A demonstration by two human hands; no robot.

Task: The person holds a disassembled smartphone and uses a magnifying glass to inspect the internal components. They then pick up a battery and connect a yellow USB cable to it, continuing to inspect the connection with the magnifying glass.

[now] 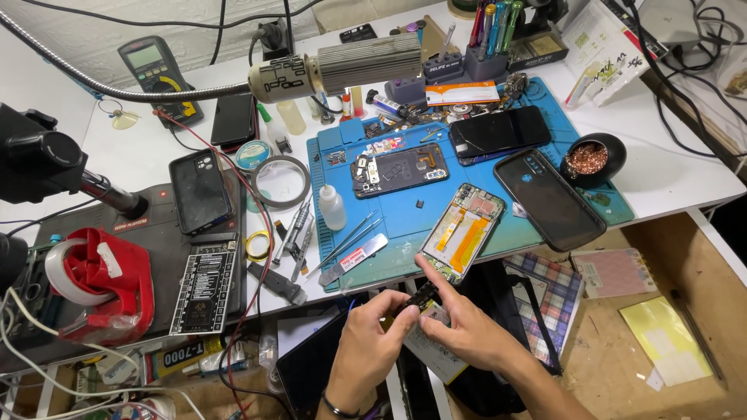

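Two bare hands, the left hand and the right hand, pinch a small black phone part between fingertips, at six o'clock from the opened phone with yellow strips on the blue rubber mat, apparently fitting it carefully.

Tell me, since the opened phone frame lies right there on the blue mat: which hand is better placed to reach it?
The right hand: its forefinger already points toward the opened phone frame with orange ribbon cables. The left hand sits lower, pinching the small dark part.
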